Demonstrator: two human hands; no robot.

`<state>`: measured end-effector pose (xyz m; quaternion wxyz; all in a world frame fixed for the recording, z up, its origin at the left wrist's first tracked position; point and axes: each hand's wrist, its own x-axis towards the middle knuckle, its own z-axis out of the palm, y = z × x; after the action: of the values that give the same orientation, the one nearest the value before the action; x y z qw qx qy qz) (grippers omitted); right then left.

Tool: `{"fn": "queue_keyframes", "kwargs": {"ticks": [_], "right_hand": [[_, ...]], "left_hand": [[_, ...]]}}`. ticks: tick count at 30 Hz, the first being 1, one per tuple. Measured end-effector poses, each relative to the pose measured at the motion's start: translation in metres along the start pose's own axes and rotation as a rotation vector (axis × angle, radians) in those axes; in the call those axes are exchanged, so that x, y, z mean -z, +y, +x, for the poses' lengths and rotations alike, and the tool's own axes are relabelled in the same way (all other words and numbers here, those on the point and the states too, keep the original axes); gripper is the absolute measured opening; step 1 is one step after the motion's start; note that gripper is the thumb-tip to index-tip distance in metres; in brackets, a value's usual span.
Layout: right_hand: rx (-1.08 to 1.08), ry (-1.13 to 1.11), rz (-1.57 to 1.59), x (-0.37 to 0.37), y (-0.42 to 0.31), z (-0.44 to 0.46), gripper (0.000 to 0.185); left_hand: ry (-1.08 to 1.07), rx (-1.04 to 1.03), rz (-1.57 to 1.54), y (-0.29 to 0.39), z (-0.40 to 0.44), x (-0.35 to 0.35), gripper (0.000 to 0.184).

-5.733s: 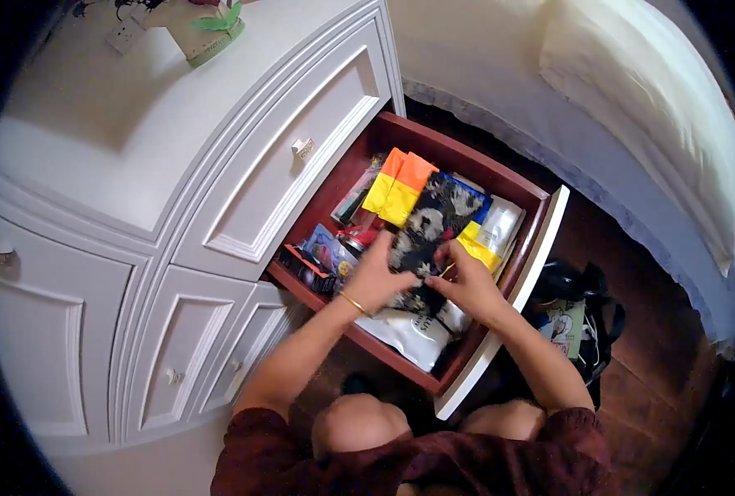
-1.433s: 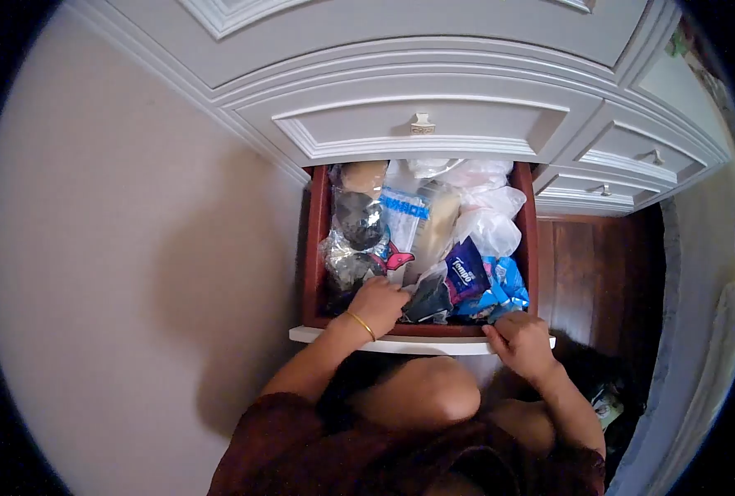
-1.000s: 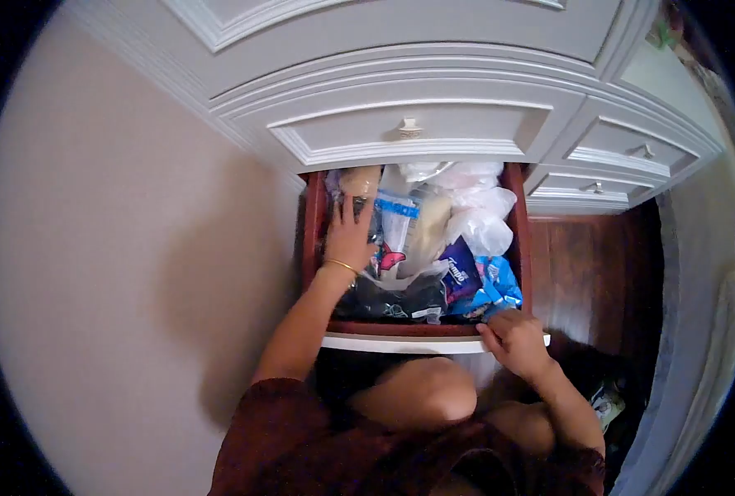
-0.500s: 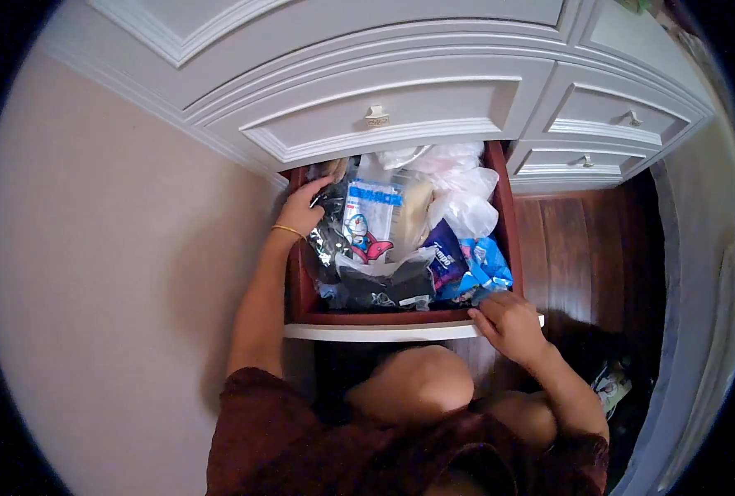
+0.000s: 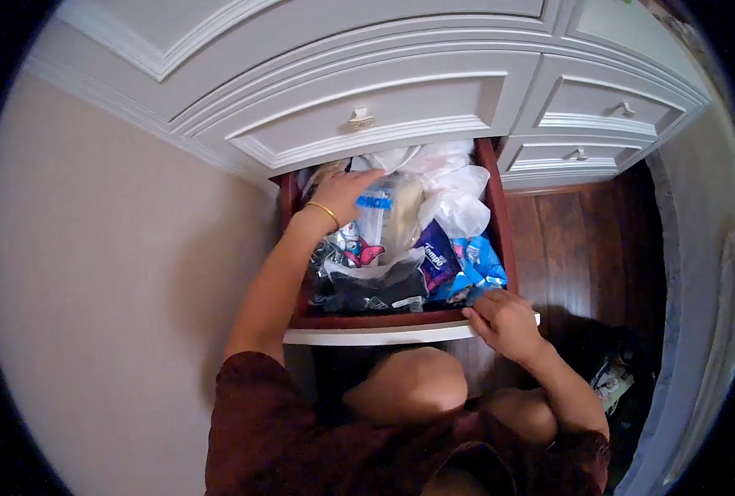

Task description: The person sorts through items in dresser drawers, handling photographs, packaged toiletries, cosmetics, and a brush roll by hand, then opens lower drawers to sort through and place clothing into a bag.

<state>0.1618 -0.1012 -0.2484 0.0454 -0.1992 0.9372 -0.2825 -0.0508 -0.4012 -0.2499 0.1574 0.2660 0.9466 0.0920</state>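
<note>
A pulled-out drawer (image 5: 367,337) with a white front and red-brown sides is full of bagged items. My left hand (image 5: 344,195) lies over its left rear part, fingers stretched out across the top of a clear packet with a blue strip and a cartoon print (image 5: 374,217). Part of that print is covered by the hand. My right hand (image 5: 508,321) is closed around the right end of the drawer's front edge. Close to it are a crumpled blue packet (image 5: 485,263) and a purple Tempo tissue pack (image 5: 437,255). A dark item in clear plastic (image 5: 375,289) fills the front of the drawer.
White plastic bags (image 5: 458,202) bulge at the drawer's right rear. Above is a closed white drawer (image 5: 367,112), with smaller drawers (image 5: 582,155) to the right. A pale wall (image 5: 119,248) stands at left; wooden floor (image 5: 570,248) and a grey-blue curtain-like cloth (image 5: 673,289) are at right.
My left hand has moved from the drawer's left side rightward onto the cartoon packet. The right hand stays on the front edge. The view has shifted slightly.
</note>
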Motion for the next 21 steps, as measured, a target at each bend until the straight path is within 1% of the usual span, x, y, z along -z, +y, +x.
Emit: {"fn": "queue_keyframes", "kwargs": {"ticks": [1,2,5,8,11,12,14,17,19,21], "right_hand": [[0.002,0.005,-0.010,0.001,0.000,0.000,0.028],[0.005,0.009,-0.016,0.001,0.000,-0.001,0.028],[0.003,0.009,-0.019,0.000,-0.001,0.000,0.027],[0.002,0.021,-0.021,-0.002,0.001,-0.002,0.026],[-0.008,-0.008,-0.032,-0.004,0.002,0.001,0.027],[-0.033,-0.020,-0.031,-0.004,0.000,0.002,0.028],[-0.036,-0.032,-0.035,-0.003,-0.001,0.002,0.028],[-0.039,-0.035,-0.039,-0.005,0.000,0.001,0.029],[-0.020,-0.012,-0.040,-0.009,0.003,-0.001,0.030],[-0.021,0.001,-0.042,-0.008,0.003,-0.003,0.025]], "left_hand": [[-0.076,0.026,0.039,0.000,0.003,0.002,0.074],[-0.103,0.049,0.045,-0.004,0.004,-0.001,0.075],[0.151,-0.127,0.075,-0.029,-0.002,-0.019,0.072],[0.200,-0.126,0.109,-0.020,-0.006,-0.017,0.061],[0.320,-0.273,-0.023,0.024,-0.003,-0.016,0.049],[0.364,-0.328,-0.004,0.042,-0.003,-0.021,0.040],[0.325,-0.465,-0.028,0.084,0.000,-0.026,0.046],[0.382,-0.603,-0.039,0.128,0.019,-0.049,0.054],[0.362,-0.486,0.019,0.146,0.034,-0.065,0.060],[0.359,-0.355,0.108,0.150,0.046,-0.071,0.063]]}}
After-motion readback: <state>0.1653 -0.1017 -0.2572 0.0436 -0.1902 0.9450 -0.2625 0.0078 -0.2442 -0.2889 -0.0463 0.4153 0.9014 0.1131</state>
